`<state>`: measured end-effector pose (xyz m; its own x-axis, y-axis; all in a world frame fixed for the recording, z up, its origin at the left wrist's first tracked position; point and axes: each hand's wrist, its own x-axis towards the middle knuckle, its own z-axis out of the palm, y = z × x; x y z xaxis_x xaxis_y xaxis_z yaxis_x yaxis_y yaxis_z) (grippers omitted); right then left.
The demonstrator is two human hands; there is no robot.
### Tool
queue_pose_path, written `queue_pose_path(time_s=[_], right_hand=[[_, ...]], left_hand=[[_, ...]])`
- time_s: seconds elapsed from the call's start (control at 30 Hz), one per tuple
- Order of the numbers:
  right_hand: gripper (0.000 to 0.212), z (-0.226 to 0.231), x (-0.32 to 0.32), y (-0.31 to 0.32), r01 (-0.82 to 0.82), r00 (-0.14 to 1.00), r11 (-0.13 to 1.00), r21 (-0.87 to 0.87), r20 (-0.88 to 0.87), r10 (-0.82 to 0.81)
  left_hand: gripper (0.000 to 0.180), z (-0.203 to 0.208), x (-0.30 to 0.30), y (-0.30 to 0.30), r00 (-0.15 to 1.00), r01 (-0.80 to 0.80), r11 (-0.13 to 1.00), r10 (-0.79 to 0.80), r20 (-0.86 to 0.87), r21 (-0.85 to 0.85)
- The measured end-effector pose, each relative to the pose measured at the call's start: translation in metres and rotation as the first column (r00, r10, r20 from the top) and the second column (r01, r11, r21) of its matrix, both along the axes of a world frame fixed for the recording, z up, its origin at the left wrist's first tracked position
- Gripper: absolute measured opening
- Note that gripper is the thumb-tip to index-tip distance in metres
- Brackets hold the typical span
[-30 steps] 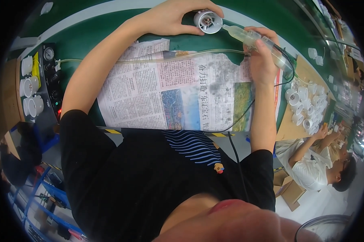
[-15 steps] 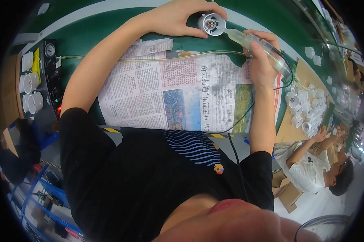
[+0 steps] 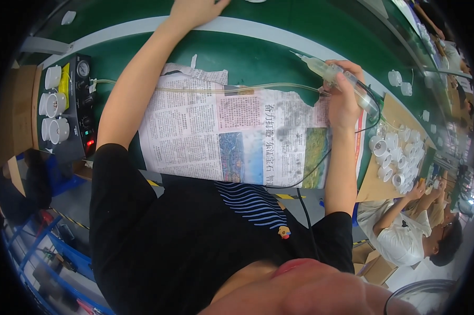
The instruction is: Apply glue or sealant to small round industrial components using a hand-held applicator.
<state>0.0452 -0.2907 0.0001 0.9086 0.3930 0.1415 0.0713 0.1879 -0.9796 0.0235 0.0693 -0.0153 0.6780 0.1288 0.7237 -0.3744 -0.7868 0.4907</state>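
A translucent dispensing syringe [image 3: 314, 65] with a tapered nozzle is gripped in my right hand [image 3: 344, 100], fingers wrapped around its barrel. The nozzle points up and left over the green tabletop, touching nothing. My left hand [image 3: 196, 11] stretches across the pale strip at the far side of the table, partly cut off by the upper edge. Its visible fingers look extended, and nothing shows in them. To the right of that hand, apart from it, the rim of a white round part [image 3: 256, 1] just enters the picture.
Newspaper [image 3: 195, 131] covers the near tabletop, crossed by a clear hose [image 3: 247, 88]. A black control box [image 3: 82, 113] with a gauge stands left, beside white cups [image 3: 55, 105]. More white cups [image 3: 397, 160] crowd cardboard at right, near a co-worker [image 3: 394, 231].
My left hand has moved away up and left, and the white cup it held by the nozzle is gone from there. My right hand has drawn the syringe slightly nearer.
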Motion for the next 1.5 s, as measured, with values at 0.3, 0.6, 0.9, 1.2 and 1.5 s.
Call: queue_pose_path(time_s=[0.3, 0.6, 0.9, 1.2, 1.5], right_hand=[[0.028, 0.001, -0.001, -0.001, -0.056, 0.998, 0.998, -0.023, -0.030, 0.056], [0.030, 0.000, 0.004, -0.006, -0.091, 0.992, 0.985, 0.148, -0.072, 0.103], [0.031, -0.001, 0.008, -0.007, -0.048, 0.990, 0.968, 0.246, -0.115, 0.078], [0.031, -0.009, 0.008, -0.002, 0.032, 0.979, 0.960, 0.277, -0.203, 0.026], [0.031, -0.016, 0.004, 0.008, -0.102, 0.989, 0.967, 0.234, -0.078, 0.123]], left_hand=[[0.057, 0.018, -0.013, -0.022, 0.973, -0.033, 0.999, 0.022, -0.228, -0.043], [0.047, 0.010, -0.016, -0.059, 0.792, 0.486, 0.806, -0.570, -0.219, -0.339], [0.051, 0.007, -0.022, -0.061, 0.885, 0.436, 0.884, -0.387, -0.257, 0.169], [0.062, 0.009, -0.032, -0.121, 0.938, 0.293, 0.951, -0.266, -0.224, 0.096], [0.059, 0.012, -0.032, -0.096, 0.889, 0.346, 0.937, -0.308, -0.340, 0.056]])
